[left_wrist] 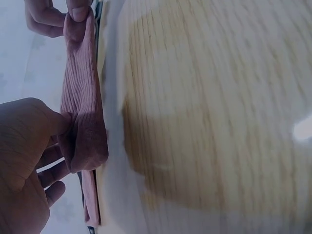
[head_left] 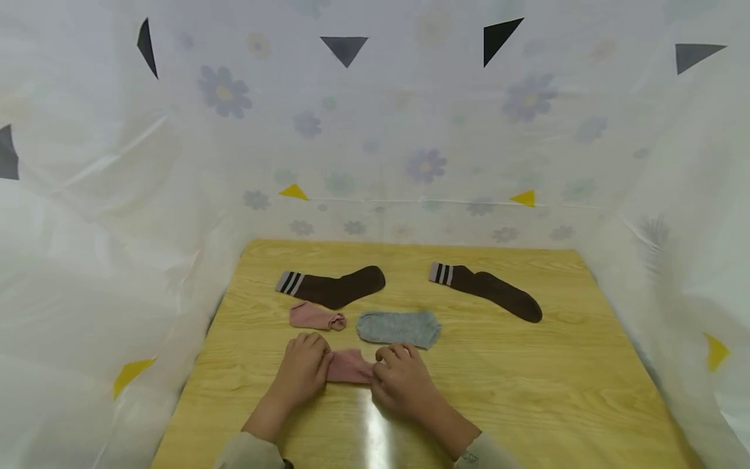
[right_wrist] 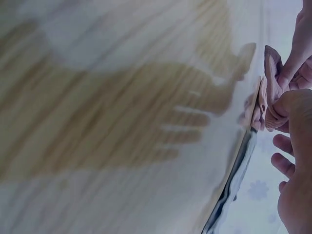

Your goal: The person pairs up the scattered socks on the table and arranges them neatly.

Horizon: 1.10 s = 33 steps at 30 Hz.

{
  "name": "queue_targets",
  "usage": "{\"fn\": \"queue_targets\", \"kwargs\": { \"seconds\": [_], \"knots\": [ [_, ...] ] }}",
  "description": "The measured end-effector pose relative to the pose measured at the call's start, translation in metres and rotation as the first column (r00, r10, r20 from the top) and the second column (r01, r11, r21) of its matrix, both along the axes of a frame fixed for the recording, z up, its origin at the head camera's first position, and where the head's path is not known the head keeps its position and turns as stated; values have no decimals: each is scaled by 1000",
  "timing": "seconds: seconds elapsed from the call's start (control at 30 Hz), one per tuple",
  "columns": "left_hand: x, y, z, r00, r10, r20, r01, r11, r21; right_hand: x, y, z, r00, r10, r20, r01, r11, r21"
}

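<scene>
A pink ribbed sock (head_left: 349,366) is stretched between both hands near the front of the table. My left hand (head_left: 302,369) pinches one end of it between thumb and fingers, as the left wrist view also shows. The other end is pinched by my right hand (head_left: 403,378); in the right wrist view its thumb presses on the sock (right_wrist: 276,92). Just beyond the left hand lies a second pink sock (head_left: 312,316), with one end bunched up. A grey ankle sock (head_left: 398,328) lies flat right behind the held sock.
Two dark socks with striped cuffs lie farther back, one at the left (head_left: 346,286) and one at the right (head_left: 492,292). The wooden table (head_left: 562,391) is enclosed by pale flowered sheeting (head_left: 375,130) at the back and both sides.
</scene>
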State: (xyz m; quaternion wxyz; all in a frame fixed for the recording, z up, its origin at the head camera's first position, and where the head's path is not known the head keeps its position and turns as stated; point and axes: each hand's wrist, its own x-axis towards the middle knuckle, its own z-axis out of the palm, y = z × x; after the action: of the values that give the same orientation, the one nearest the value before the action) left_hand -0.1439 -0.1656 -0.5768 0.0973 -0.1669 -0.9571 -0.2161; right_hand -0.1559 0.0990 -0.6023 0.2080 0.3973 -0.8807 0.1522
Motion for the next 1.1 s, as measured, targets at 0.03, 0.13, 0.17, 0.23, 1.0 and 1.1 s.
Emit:
{"fn": "queue_targets", "kwargs": {
  "seconds": [0.03,0.13,0.17,0.23,1.0,1.1],
  "knots": [
    [-1,1,0,1000,-6,-2,6,1000,0,-1,2,1,1000,-6,-5,6,1000,3],
    [-4,5,1,1000,-21,-10,21,1000,8,-2,6,4,1000,-13,-18,13,1000,-1],
    [-5,6,1,1000,-25,-17,25,1000,9,-2,7,6,1000,-14,-20,14,1000,-6],
    [-6,8,2,999,-31,-31,32,999,14,-2,9,7,1000,-18,-19,18,1000,-15],
    [-21,32,1,983,-174,-52,176,984,38,0,41,0,991,-121,-60,119,992,-36],
    [-23,36,1,978,-195,-74,198,980,30,1,46,-1,989,-136,-51,134,990,-34]
  ]
}}
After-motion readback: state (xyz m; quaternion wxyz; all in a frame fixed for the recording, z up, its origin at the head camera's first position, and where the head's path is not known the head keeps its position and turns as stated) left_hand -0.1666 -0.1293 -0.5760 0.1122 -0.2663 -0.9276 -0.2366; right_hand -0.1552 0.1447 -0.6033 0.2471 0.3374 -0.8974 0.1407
